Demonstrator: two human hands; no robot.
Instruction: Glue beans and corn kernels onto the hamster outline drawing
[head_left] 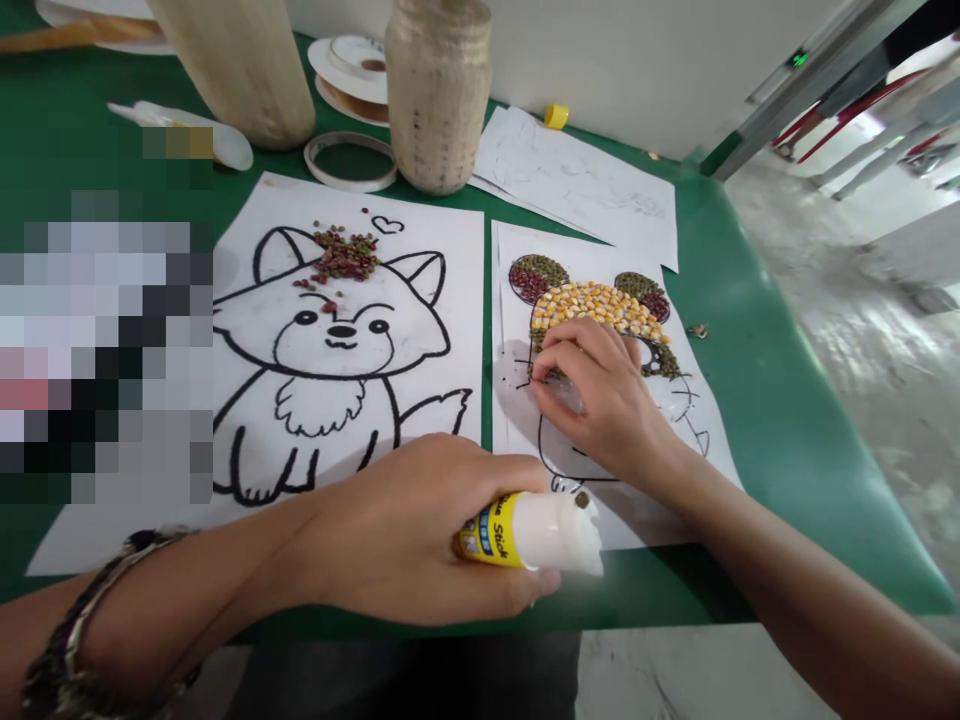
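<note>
My left hand [412, 530] is wrapped round a glue stick [546, 530] with a yellow label. The white end of the stick points right, and a small green bean clings to it. Over the right-hand drawing [517, 420], my right hand [600, 385] is closed in a pinch near the animal's left cheek. Whatever lies between those fingertips is hidden. Yellow corn kernels [592, 305] cover the animal's forehead. Red and green beans [529, 282] fill its ears, and green beans surround its visible eye. My right hand hides part of the face.
A fox-like drawing [337, 350] lies at left with a pile of loose beans [349, 255] on it. Behind stand a cloudy jar [439, 95], a taller container [240, 70], a tape roll [351, 163] and ribbon spools. A yellow cap [556, 116] rests near a sketched sheet [577, 175].
</note>
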